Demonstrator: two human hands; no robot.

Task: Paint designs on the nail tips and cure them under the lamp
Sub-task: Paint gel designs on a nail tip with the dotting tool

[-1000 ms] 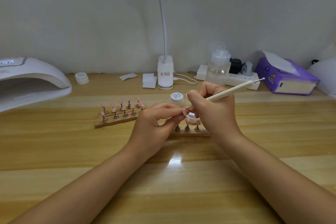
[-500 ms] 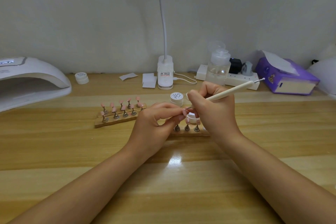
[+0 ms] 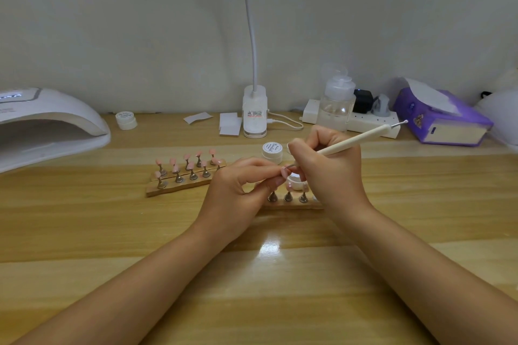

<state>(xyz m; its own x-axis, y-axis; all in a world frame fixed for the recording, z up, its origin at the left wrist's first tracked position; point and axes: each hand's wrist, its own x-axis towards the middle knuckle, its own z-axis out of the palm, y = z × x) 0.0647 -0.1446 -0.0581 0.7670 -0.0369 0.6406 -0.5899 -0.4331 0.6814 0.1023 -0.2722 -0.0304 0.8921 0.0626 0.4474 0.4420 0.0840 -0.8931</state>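
My left hand [image 3: 238, 193] pinches a pink nail tip [image 3: 285, 172] on its small stand, lifted above the table. My right hand [image 3: 330, 173] grips a cream dotting pen [image 3: 356, 140] like a pencil, its fine metal point touching that tip. Below the hands lies a wooden holder [image 3: 291, 204] with three metal stands showing; the hands hide the rest of it. To the left, another wooden holder [image 3: 179, 182] carries several pink nail tips. The white curing lamp [image 3: 47, 126] sits at the far left with its mouth facing the table.
Small white gel jars: one [image 3: 272, 152] behind my hands, an open one [image 3: 295, 180] under them, one [image 3: 126, 120] by the lamp. At the back: desk lamp base [image 3: 254, 112], pump bottle [image 3: 336, 103], power strip [image 3: 361, 120], purple tissue box [image 3: 440, 120], paper scraps [image 3: 229, 124].
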